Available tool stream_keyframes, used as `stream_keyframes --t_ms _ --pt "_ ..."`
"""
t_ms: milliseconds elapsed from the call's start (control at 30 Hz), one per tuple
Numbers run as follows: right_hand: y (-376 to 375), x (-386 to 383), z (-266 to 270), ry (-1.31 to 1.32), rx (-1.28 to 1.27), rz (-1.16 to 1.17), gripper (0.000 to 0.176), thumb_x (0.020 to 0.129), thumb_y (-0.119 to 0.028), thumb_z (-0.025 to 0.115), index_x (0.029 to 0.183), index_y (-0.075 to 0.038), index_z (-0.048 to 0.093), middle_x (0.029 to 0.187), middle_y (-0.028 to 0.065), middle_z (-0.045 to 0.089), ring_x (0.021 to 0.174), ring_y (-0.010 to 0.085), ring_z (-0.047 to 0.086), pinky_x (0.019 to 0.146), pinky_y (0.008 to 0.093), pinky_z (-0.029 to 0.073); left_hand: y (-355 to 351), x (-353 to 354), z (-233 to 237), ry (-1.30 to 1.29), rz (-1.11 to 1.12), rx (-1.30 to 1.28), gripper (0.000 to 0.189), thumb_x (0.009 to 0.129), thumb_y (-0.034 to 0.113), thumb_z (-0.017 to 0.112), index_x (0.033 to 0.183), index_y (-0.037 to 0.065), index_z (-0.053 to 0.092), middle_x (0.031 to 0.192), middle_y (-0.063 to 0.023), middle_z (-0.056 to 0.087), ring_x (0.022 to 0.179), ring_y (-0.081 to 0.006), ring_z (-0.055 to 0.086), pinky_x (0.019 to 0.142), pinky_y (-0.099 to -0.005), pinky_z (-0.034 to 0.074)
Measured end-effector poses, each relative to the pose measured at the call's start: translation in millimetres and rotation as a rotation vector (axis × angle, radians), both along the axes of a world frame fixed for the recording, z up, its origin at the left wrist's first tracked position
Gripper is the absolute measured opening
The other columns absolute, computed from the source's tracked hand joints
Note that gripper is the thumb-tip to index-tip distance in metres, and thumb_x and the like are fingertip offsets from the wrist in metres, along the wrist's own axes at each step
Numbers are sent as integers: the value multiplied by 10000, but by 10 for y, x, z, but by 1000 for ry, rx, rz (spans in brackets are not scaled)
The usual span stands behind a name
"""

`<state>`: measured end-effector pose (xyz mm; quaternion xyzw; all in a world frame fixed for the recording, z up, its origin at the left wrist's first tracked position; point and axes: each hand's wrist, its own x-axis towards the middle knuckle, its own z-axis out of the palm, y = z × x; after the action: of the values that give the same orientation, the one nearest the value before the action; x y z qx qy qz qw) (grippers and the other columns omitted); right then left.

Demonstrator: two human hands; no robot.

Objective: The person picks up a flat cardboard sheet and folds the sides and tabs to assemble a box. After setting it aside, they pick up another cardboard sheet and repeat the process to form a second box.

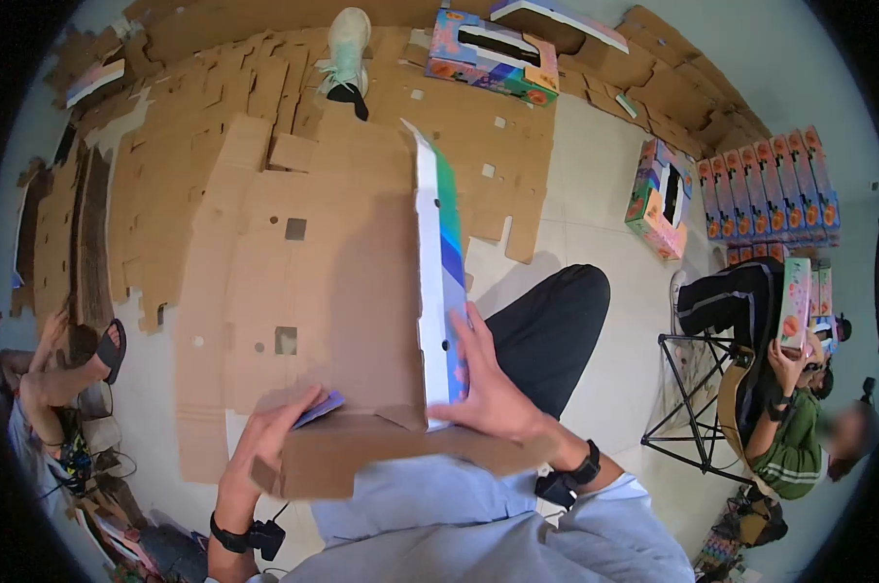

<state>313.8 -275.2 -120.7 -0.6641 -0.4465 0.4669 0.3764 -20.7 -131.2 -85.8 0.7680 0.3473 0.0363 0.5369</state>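
Observation:
A large brown cardboard box blank, partly folded, lies across my lap with its plain inside facing up. Its right side panel stands upright, white on the edge and green, blue and pink outside. My right hand grips that panel near its lower end, thumb inside and fingers against the printed face. At the lower left, my left hand pinches the near corner of the blank, beside a small purple flap. The near flap bends up toward me between both hands. Some of the left fingers are hidden behind cardboard.
Flattened cardboard sheets cover the floor at left. Finished printed boxes stand ahead, with another box to the right and a stacked row beyond. A co-worker sits at right holding a carton; another person is at left.

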Motion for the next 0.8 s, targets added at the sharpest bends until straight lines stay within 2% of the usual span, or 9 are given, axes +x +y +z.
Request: stream_keyframes --t_ms 67,200,333,433,533,667,733,767,800 --pt "-42 -10 257 -267 23 238 1259 694 -436 1070 1731 -155 413 1814 343 -1 1666 560 141 1314 613 307 10 -35 31 59 -27 -42 587 936 125 759 1508 31 663 1462 -252 717 1341 -413 711 1166 -435 535" --pt "-78 121 377 -631 306 475 1054 732 -175 965 1680 -288 521 1822 294 177 1677 531 186 1295 664 300 -75 -39 -1 43 3 14 570 916 94 768 1476 28 686 1445 -229 731 1308 -425 720 1147 -447 553" --pt "-25 20 158 -711 260 538 852 810 -55 827 1598 -312 628 1813 272 244 1658 538 250 1282 669 308 -2 -5 -31 -13 -61 116 575 890 73 792 1457 31 703 1437 -189 746 1288 -414 729 1125 -440 571" --pt "-44 -40 161 -541 241 559 709 949 -113 813 1606 -294 616 1823 264 225 1687 512 188 1297 666 280 -29 -114 -122 -6 -35 104 549 876 83 816 1417 34 734 1430 -174 755 1280 -391 740 1112 -427 581" --pt "-19 90 130 -582 304 647 885 940 -319 893 1707 -248 460 1816 289 196 1689 496 170 1329 647 251 16 -157 -206 -16 -7 71 487 866 113 840 1342 32 778 1422 -168 763 1251 -375 760 1091 -417 594" --pt "-46 53 -243 -314 135 92 1180 883 -329 952 1783 -129 215 1795 297 206 1679 443 213 1350 522 256 83 -148 -175 45 48 -39 406 846 152 870 1230 27 826 1433 -160 758 1364 -381 699 1162 -436 545" --pt "-58 -14 -352 -163 -43 -188 1311 867 -287 969 1802 -109 67 1775 264 241 1653 387 279 1336 439 287 178 -313 -107 71 57 120 360 884 131 835 1228 27 819 1456 -169 729 1450 -400 617 1226 -462 481" --pt "-74 -40 -397 372 -151 -230 1216 947 -163 888 1798 -90 22 1727 151 313 1616 263 326 1312 377 323 254 -446 -53 87 56 196 338 902 120 817 1227 27 816 1468 -173 715 1494 -410 576 1258 -475 449" --pt "-107 -56 -417 532 -197 -240 1185 959 -127 864 1797 -85 28 1723 124 323 1611 239 333 1308 374 325 364 -614 42 225 151 368 352 930 92 784 1275 25 787 1490 -182 686 1527 -416 528 1283 -491 409"
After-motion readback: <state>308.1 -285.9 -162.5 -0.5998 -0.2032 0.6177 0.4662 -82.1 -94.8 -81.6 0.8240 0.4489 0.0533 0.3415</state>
